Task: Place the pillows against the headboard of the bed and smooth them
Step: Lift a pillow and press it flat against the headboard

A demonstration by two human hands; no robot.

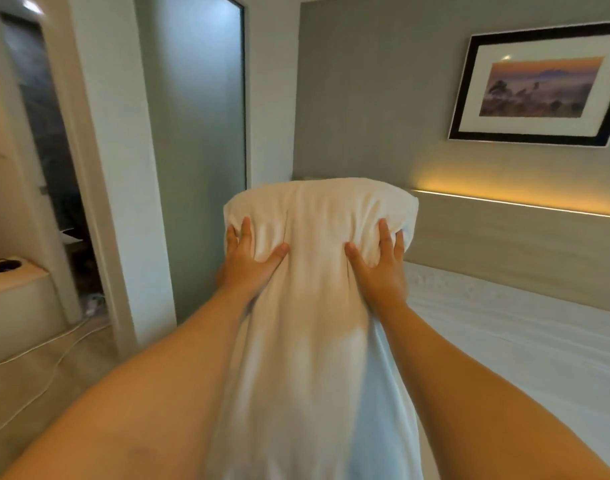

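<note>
A white pillow (317,216) in a loose white case is held up in the air in front of me, its far end level with the top of the pale wooden headboard (504,244). My left hand (250,258) grips its left side with the fingers spread. On the right side my right hand (383,265) grips it in the same way. The slack end of the case hangs down between my forearms. The bed (521,358), covered by a white sheet, lies to the right below the pillow. No other pillow is in view.
A framed landscape picture (539,88) hangs above the headboard, over a lit strip. A frosted glass panel (199,133) and an open doorway (47,150) stand on the left. A low beige unit (16,306) with a white cable on the floor is at the far left.
</note>
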